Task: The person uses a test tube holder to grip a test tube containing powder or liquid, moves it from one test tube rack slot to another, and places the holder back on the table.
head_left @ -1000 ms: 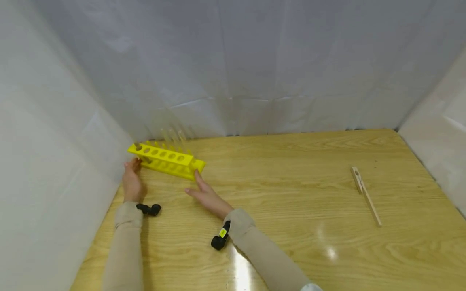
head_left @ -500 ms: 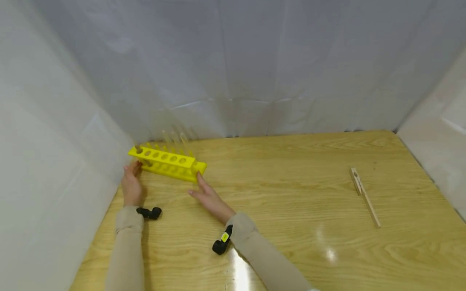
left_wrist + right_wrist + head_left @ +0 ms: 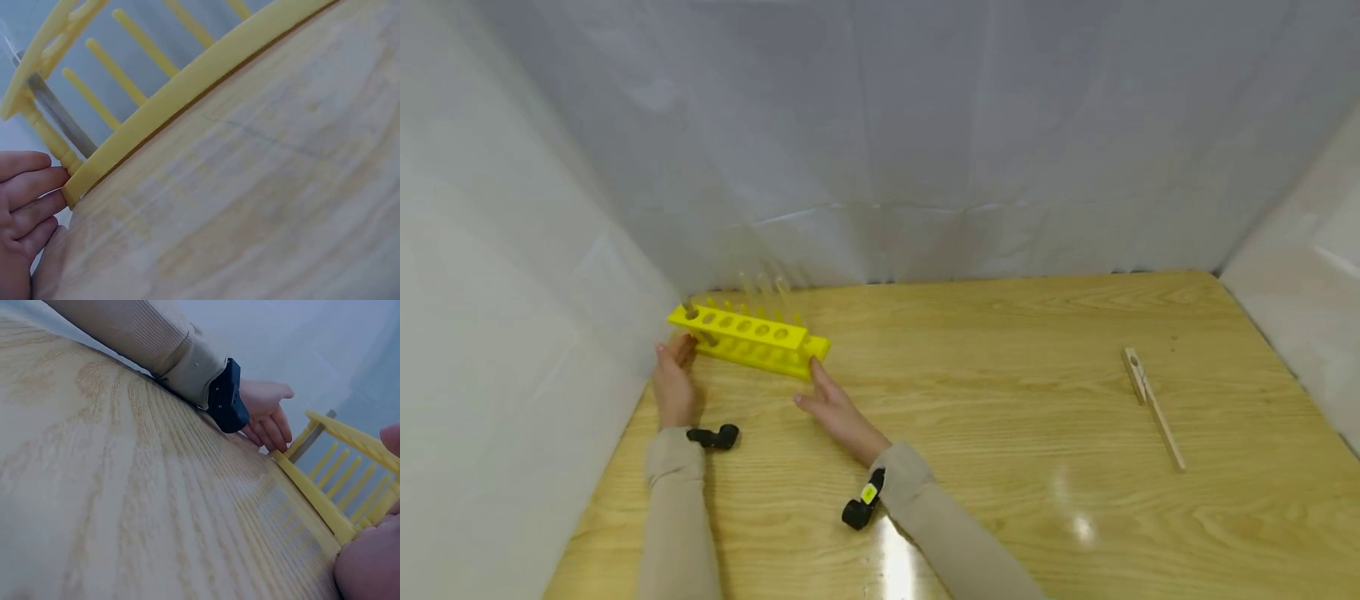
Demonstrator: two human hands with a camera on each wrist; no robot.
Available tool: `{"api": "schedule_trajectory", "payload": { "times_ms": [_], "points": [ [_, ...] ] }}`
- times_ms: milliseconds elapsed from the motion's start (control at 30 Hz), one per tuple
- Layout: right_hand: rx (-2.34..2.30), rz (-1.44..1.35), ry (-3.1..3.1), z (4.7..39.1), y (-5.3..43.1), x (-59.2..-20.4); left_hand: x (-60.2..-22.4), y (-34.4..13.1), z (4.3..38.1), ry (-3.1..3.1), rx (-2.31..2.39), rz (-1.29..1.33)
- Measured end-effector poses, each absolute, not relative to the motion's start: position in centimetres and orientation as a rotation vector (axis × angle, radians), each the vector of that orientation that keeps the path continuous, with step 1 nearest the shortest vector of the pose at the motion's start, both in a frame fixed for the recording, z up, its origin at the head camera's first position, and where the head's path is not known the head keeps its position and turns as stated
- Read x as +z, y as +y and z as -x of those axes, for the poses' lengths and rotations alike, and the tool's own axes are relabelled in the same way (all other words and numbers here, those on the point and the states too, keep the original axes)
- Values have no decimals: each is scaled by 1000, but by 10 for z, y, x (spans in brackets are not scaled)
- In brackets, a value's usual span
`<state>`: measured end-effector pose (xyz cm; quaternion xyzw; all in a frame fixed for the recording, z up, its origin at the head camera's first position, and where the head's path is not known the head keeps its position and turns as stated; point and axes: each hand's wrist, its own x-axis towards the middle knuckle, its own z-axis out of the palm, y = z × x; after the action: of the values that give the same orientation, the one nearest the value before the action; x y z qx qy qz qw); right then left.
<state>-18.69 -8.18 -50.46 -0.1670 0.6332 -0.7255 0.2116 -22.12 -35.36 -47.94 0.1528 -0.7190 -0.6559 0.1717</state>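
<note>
A yellow test tube rack (image 3: pixel 741 327) stands at the table's far left. In its leftmost hole is a test tube with grey-brown contents (image 3: pixel 59 112). Several clear test tubes (image 3: pixel 765 286), blurred, rise over the pegs at the back. My left hand (image 3: pixel 673 387) touches the left end of the rack's base with nearly straight fingers, as the left wrist view shows. At the other end my right hand (image 3: pixel 838 417) rests its fingers against the base, its thumb held apart. Part of the right hand (image 3: pixel 372 559) hides that end in the right wrist view.
A wooden test tube clamp (image 3: pixel 1152 408) lies on the right side of the wood-grain table (image 3: pixel 1000 375). Pale sheeting (image 3: pixel 917 150) walls in the back and both sides, and the rack's left end is close to the left wall.
The rack has shifted slightly right and a little toward me, with both hands moving along at its ends. The wooden clamp keeps its place.
</note>
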Motion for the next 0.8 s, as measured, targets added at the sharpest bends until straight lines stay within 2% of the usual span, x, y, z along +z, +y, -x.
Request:
{"api": "schedule_trajectory", "payload": {
  "times_ms": [300, 500, 800],
  "points": [
    [-2021, 439, 1755, 180, -80, -503, -504, -366, 219, -2116, -1715, -381],
    [-2040, 441, 1770, 176, -75, -501, -505, -360, 216, -2227, -1524, -320],
    [-2053, 451, 1776, 172, -68, -501, -501, -355, 212, -2237, -1528, -309]
  ]
}}
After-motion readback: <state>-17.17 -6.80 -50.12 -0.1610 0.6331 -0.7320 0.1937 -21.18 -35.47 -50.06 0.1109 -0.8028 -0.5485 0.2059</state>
